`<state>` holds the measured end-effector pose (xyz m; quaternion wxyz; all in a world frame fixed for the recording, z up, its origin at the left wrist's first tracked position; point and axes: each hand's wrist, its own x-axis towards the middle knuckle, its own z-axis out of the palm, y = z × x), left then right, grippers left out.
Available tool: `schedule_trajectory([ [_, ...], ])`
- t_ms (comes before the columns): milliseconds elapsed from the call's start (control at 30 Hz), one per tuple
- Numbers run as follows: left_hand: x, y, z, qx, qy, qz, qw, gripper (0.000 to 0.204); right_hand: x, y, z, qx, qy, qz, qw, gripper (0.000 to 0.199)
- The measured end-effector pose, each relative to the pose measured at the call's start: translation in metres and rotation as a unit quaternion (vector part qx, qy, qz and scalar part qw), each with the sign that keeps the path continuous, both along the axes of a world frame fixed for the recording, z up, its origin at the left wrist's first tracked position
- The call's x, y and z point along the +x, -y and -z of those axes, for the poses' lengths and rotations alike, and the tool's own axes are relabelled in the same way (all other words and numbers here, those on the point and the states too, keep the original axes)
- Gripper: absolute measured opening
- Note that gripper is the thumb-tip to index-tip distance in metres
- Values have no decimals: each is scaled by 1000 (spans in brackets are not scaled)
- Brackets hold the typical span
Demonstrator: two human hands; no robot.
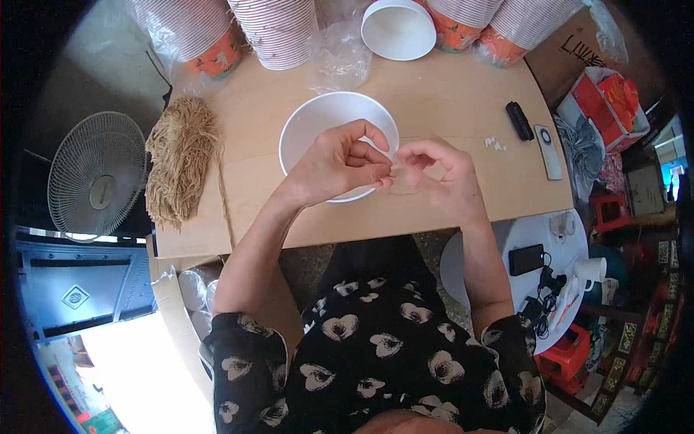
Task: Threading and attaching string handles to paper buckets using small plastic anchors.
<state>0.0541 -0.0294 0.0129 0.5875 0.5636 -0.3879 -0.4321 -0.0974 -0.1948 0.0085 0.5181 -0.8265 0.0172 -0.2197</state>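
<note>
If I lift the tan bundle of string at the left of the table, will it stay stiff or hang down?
The bundle of string would probably flop: its thin strands lie loose and frayed. It looks light for its size. Some strands may slip out, since one already trails along the table edge.

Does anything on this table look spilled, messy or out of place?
Mostly tidy. A few small white bits lie scattered loose on the table right of the white bowl, like crumbs. The tan string bundle hangs over the table's left edge. Both hands pinch something tiny.

White bowl, tan twine bundle, black floral-patterned top, red box
</note>
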Motion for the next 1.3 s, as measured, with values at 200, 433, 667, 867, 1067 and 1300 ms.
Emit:
schedule_trajectory([
  [200,-1,-1,-3,13,12,7,1000,23,2,0,9,68,10,7,998,8],
  [433,4,-4,1,6,4,18,1000,24,-4,12,26,226,54,50,971,16],
  [667,5,-7,-1,-9,-10,26,1000,24,-10,-1,28,27,-19,-29,999,31],
  [867,5,-8,-1,-5,18,44,999,26,-5,5,42,282,52,-58,956,8],
  [1067,-2,-6,5,14,47,27,998,19,-9,-14,23,239,90,2,967,10],
  [1300,-6,-5,-2,14,101,16,995,10,-11,-7,25,165,14,33,986,9],
])
